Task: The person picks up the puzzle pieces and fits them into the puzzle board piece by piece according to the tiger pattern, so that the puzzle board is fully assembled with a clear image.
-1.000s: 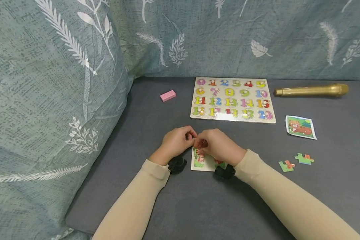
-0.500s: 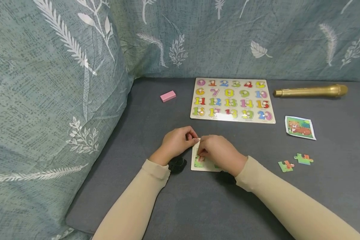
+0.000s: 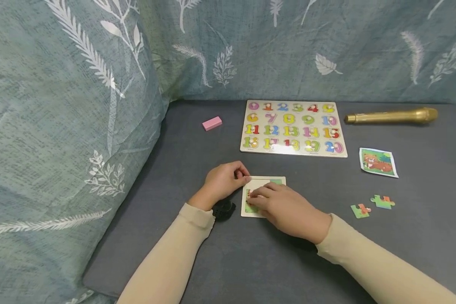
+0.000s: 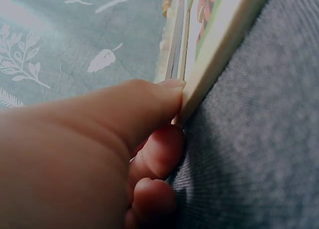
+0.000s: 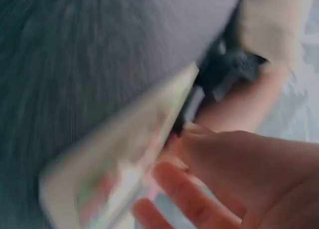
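Observation:
A small wooden jigsaw tray (image 3: 259, 183) lies on the table, with picture pieces along its left side and at its top right corner. My left hand (image 3: 223, 182) pinches the tray's far left corner. In the left wrist view the thumb (image 4: 167, 97) presses on the corner of the frame, and curled fingertips sit against its edge. My right hand (image 3: 289, 209) hovers low over the tray, covering its right part. The right wrist view is blurred; its fingers (image 5: 187, 191) are apart, and nothing shows between them.
Two loose jigsaw pieces (image 3: 382, 202) lie to the right, below a tiger picture card (image 3: 379, 162). Behind the tray are a wooden number board (image 3: 293, 136) and a pink block (image 3: 212, 123). A gold microphone (image 3: 391, 116) lies at the back right, near the leaf-patterned cloth (image 3: 281, 63).
My right hand has drawn back from the left hand toward the near right, its fingers loosening and uncovering the tray's far part. My left hand has stayed at the corner.

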`<state>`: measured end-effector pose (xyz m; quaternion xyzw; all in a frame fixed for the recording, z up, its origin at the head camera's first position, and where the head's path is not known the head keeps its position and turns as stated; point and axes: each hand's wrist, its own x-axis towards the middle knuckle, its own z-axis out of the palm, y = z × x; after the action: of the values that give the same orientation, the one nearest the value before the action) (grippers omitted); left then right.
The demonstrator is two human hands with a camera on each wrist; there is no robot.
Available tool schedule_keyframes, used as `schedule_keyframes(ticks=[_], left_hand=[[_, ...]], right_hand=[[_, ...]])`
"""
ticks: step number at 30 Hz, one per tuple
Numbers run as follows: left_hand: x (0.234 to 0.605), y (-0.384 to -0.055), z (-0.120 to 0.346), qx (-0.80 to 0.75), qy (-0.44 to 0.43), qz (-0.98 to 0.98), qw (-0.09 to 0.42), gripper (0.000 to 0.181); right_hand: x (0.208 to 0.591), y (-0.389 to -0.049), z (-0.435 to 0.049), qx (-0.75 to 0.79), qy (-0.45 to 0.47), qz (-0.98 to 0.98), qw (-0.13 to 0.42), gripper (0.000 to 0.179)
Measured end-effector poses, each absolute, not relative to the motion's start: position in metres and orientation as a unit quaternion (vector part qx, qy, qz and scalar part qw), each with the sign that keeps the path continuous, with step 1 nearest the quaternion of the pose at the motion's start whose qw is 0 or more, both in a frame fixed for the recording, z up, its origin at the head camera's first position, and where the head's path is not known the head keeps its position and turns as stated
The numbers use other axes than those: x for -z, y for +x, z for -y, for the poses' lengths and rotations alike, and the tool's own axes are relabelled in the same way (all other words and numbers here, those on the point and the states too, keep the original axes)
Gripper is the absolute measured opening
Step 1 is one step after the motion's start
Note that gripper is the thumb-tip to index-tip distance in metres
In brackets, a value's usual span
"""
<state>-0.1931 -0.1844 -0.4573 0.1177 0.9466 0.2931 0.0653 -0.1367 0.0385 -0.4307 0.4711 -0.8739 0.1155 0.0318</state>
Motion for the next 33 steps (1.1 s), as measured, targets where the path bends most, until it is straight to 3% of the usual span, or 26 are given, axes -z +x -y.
schedule_keyframes(ticks=[5, 12, 18, 26, 33], left_hand=[[0.46, -0.193, 0.185, -0.305, 0.126, -0.942, 0.067, 0.01], [0.46, -0.192, 0.185, -0.303, 0.116, -0.944, 0.067, 0.009], [0.46, -0.194, 0.186, -0.309, 0.115, -0.942, 0.067, 0.009], [0.459, -0.194, 0.186, -0.308, 0.112, -0.942, 0.07, 0.01], [0.46, -0.195, 0.185, -0.302, 0.122, -0.943, 0.063, 0.009]], right_hand=[[0.414, -0.14, -0.087, -0.149, 0.396, 0.906, 0.029, 0.032], [0.426, -0.14, -0.149, -0.144, 0.309, 0.934, -0.105, 0.045], [0.437, -0.135, -0.139, -0.2, 0.289, 0.93, -0.111, 0.039], [0.42, -0.146, -0.117, -0.347, 0.307, 0.874, -0.146, 0.021], [0.418, -0.156, -0.073, -0.42, 0.279, 0.858, -0.097, 0.018]])
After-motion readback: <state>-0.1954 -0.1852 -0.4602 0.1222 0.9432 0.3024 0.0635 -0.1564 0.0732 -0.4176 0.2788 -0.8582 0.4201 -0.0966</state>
